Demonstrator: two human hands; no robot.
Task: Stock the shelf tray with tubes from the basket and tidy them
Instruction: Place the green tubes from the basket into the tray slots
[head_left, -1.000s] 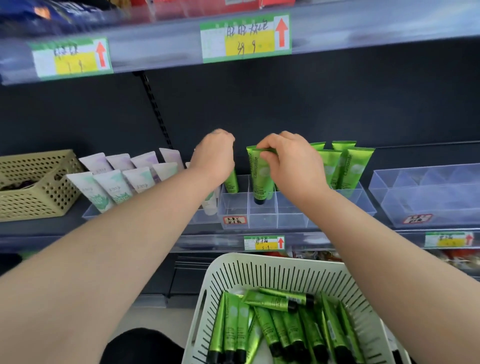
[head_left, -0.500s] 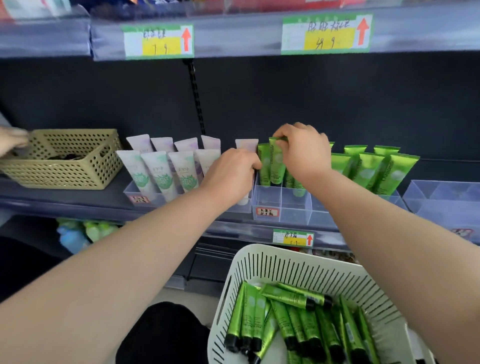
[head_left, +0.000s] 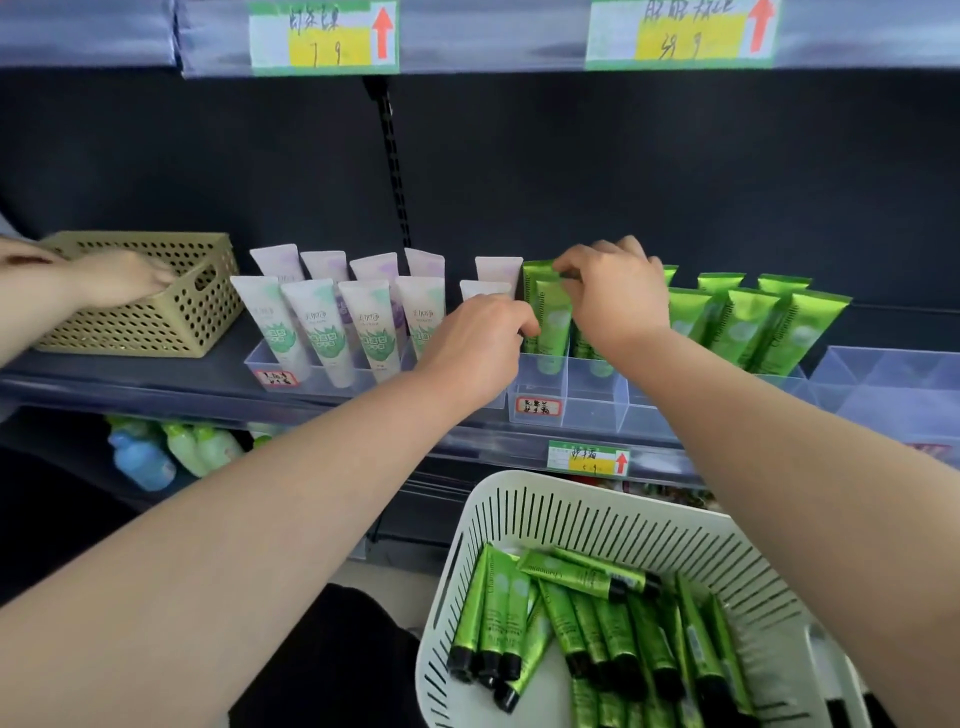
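Right hand (head_left: 613, 296) is up at the clear shelf tray (head_left: 592, 402), thumb and fingers closed in a pinch on the crimped top of a green tube (head_left: 551, 327) that stands cap-down in the tray's left rear compartment, with another tube close behind it. Left hand (head_left: 478, 338) is curled in against the lower left side of the same tube; its fingertips are hidden behind the knuckles, so I cannot tell whether it grips or only steadies. The front compartments look unfilled. More green tubes (head_left: 743, 322) lean in rows further right, and the supply (head_left: 566, 618) lies loose in the white basket (head_left: 597, 512) below. Main risk: these tubes are tall and balance on small caps, so a sideways tug at the crimp could tip one over the low divider or knock its neighbour flat (a domino run along the row seems likely). The left forearm passes just beside the pale tubes (head_left: 327, 327), and a careless withdrawal could sweep the nearest ones over. A soft crimp squeezed hard may crease. Another person's hand (head_left: 119, 278) is at the tan basket (head_left: 156, 312), well apart, so a collision seems unlikely.
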